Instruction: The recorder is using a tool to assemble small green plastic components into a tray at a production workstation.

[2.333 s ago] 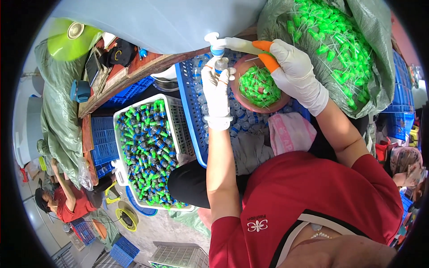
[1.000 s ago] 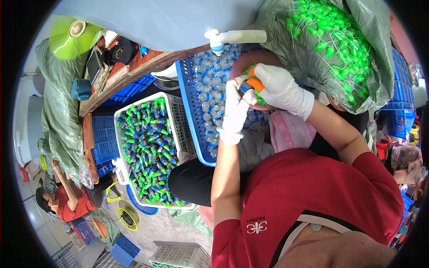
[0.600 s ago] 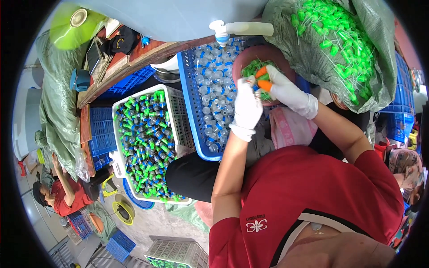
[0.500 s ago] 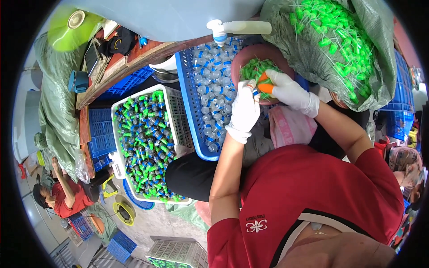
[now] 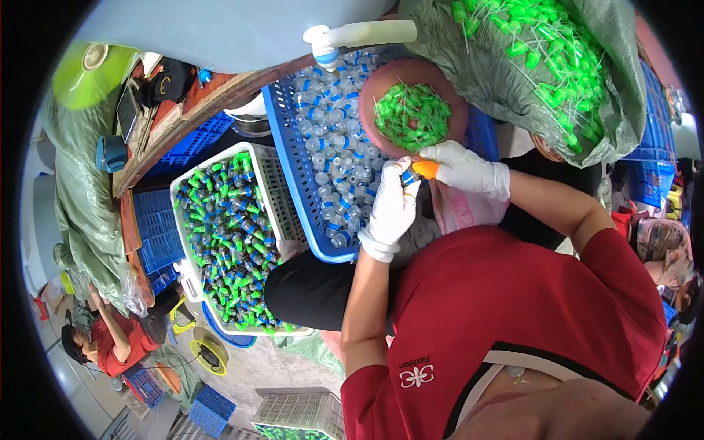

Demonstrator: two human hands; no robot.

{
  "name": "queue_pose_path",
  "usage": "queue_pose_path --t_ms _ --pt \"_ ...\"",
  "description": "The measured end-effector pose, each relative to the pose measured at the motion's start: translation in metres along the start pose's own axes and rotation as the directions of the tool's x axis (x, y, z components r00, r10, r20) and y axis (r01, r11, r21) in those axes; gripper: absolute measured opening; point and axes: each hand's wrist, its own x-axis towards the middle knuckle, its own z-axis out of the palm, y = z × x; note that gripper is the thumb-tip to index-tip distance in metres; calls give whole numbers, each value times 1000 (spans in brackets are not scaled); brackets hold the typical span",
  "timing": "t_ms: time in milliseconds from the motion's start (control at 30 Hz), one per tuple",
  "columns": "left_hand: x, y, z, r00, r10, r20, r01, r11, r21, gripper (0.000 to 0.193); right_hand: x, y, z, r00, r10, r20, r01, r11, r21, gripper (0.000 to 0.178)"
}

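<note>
Your left hand (image 5: pixel 391 204) is gripping a blue-banded bottle (image 5: pixel 409 178), right hand (image 5: pixel 462 172) pinching its hidden end; skewed pressure is risking slippage.

The shirt (image 5: pixel 506 293) is dark red and short-sleeved, its neckline edged with a black band (image 5: pixel 557 357) and a cream one inside it; a white flower-like emblem (image 5: pixel 416 377) – with small dark lettering – marks the left chest; a small pendant (image 5: pixel 520 372) hangs at the throat; the trousers (image 5: pixel 308 293) are black; white gloves cover the left hand (image 5: pixel 392 209) and right hand (image 5: pixel 466 172) – orange fingertip covering (image 5: pixel 425 169) on the right.
</note>
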Motion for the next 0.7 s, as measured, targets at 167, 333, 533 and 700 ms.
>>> queue_pose_path --t_ms 167,333,533,700 --pt "-17 6 -16 995 -39 -97 66 955 290 30 17 -8 10 997 1 -77 31 908 418 31" --pt "-26 9 -116 837 113 -535 456 396 797 30 65 50 2 966 50 -252 -59 998 -26 28" --pt "-2 -12 -91 906 -19 -423 395 394 830 28 113 95 26 932 131 -337 -256 898 -359 24" --pt "2 -134 -48 953 -159 -257 302 437 847 32 136 83 48 877 382 -292 -474 786 -397 23"
